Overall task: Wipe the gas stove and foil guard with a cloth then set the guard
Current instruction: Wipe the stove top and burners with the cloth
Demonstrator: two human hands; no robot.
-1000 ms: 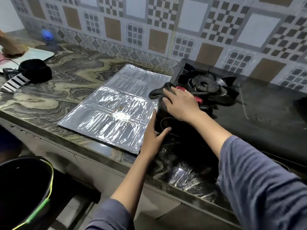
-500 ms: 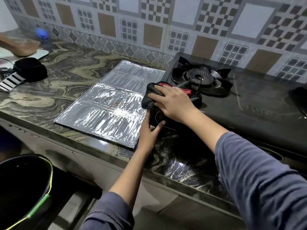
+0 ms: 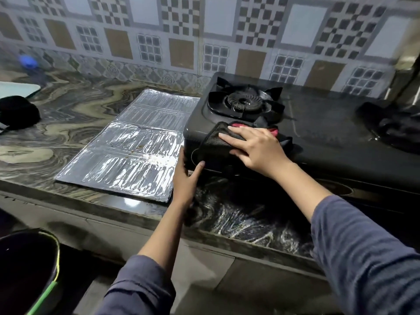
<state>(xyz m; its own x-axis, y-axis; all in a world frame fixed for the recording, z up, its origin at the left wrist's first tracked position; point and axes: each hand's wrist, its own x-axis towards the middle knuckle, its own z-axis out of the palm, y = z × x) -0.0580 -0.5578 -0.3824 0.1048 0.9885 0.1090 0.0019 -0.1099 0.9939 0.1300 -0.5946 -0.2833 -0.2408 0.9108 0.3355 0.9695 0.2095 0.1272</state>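
The cloth is dark with a red part at its far edge. It lies on the front left part of the gas stove, just before the left burner. The right hand lies flat on the cloth with the fingers straight and close together, pointing to the left. It presses the cloth down on the stove top and does not grip it.

The left hand is at the front left corner of the stove. Its thumb lies against the front face and its fingers reach up along the left side. The fingers look straight, so the hand rests on the corner and is not closed around it.

The foil guard lies flat and unfolded on the countertop, just beside the stove on its left, and the near right edge is close to the left hand. Some brown spots show on its shiny panels.

The stove is black, and a second burner is at the far right. Behind it stands a patterned tiled wall. On the far left of the counter there is a black rounded object, a pale board behind it, and a small blue thing, too blurred to name. Below the counter, at the lower left, stands a black bucket with a green rim. Both arms wear grey-blue sleeves.
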